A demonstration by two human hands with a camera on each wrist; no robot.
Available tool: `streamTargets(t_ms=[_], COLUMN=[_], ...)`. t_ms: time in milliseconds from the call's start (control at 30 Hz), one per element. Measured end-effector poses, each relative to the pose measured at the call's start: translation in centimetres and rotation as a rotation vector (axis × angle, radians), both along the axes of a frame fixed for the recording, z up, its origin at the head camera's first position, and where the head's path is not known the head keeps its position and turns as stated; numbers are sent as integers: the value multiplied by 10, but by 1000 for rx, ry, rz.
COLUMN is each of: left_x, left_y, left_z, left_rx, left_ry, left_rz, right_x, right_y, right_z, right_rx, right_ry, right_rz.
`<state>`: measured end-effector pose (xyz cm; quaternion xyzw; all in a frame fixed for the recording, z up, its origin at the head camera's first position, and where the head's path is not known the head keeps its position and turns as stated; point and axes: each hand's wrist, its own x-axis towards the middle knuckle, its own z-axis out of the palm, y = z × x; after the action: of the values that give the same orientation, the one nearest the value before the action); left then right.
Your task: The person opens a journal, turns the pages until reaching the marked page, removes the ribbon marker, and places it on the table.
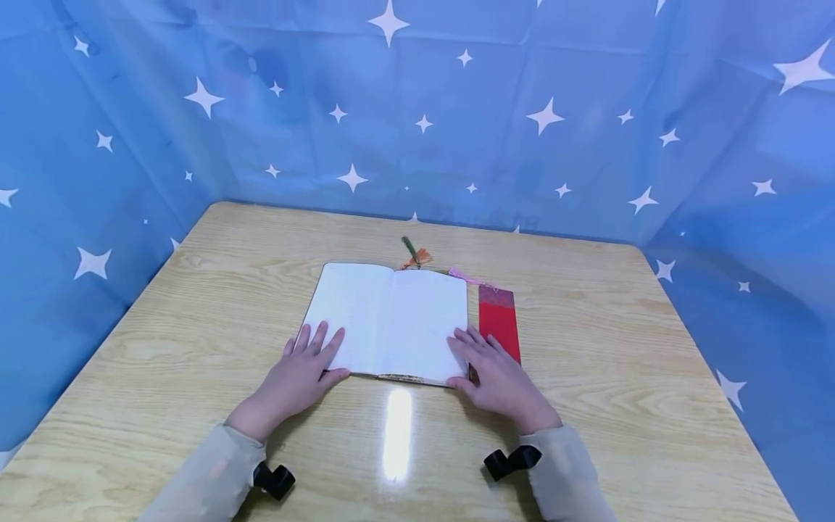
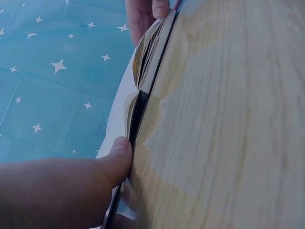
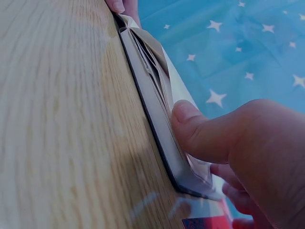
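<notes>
White pp. of open book face up, approx. mid-table, R half thicker, leaves gaping at btm edge. L hand spread, fingers straight on L pg, thumb at btm edge. R hand loosely spread, fingers on R pg nr outer edge, thumb on btm edge of pg block per R wrist cam. Red item just R of bk, partly hidden by R hand. Green tassel, orange tassel + pink tassel at top edge. Blue star-print cloth behind.
</notes>
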<state>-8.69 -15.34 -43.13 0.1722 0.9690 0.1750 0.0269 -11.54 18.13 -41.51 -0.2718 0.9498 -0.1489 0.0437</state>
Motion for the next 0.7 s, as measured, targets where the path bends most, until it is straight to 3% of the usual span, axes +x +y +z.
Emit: streamTargets(t_ms=[700], left_x=[1], left_y=[5], left_z=[5], left_rx=[-26], left_ry=[-53], left_rz=[7], right_x=[4], right_y=[-8], right_z=[1], right_rx=[-66], right_ry=[112], right_rz=[32])
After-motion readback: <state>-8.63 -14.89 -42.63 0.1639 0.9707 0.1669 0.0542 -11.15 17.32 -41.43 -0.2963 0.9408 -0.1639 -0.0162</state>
